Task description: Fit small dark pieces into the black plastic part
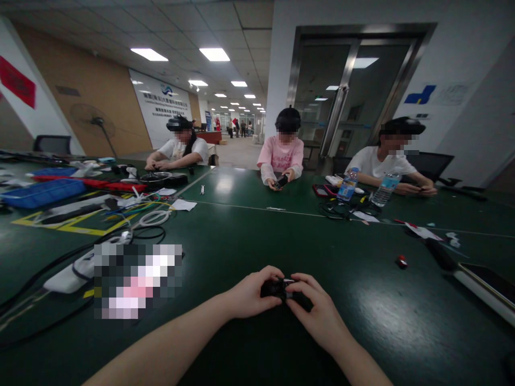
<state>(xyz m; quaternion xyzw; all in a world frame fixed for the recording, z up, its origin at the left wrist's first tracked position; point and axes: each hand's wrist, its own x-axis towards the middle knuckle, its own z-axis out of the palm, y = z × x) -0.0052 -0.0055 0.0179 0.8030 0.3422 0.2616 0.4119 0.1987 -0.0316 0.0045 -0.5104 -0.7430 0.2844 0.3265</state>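
Note:
Low over the front of the dark green table (pixel 225 241), my two hands meet at a small black object (pixel 273 288) with a shiny metal-looking part on top. My left hand (pixel 253 295) grips its left end between thumb and fingers. On the other side my right hand (pixel 317 308) pinches it, thumb below and fingers above. The black shape extends under the right fingers; whether it is one piece or two I cannot tell. Its exact kind is hidden by the fingers.
To the left lie a white power strip (pixel 68 276), cables (pixel 155 217) and a blue tray (pixel 44 193). Water bottles (pixel 348 184) stand at the right, beyond a small red object (pixel 401 261). Three people wearing headsets sit across the table.

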